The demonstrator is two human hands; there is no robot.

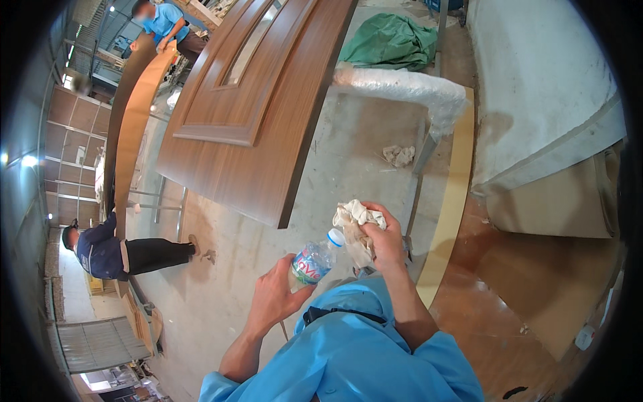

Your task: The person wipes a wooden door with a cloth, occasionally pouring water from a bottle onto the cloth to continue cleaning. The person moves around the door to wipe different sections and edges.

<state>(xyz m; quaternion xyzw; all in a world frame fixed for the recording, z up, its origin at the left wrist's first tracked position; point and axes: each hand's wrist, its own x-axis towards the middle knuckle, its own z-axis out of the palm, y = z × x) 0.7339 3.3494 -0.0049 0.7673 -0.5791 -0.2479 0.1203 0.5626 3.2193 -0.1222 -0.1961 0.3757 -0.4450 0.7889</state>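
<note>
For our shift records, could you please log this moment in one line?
left hand: holds capped plastic bottle | right hand: holds crumpled cloth | ahead: brown panelled door

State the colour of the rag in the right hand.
The rag is off-white with beige patches, seen best in the head view.

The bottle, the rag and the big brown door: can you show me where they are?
Bottle (310, 264): head view, on the label around its body.
Rag (353, 220): head view, on the crumpled cloth bunched in the right hand (383, 236).
Big brown door (266, 107): head view, on its front face.
</note>
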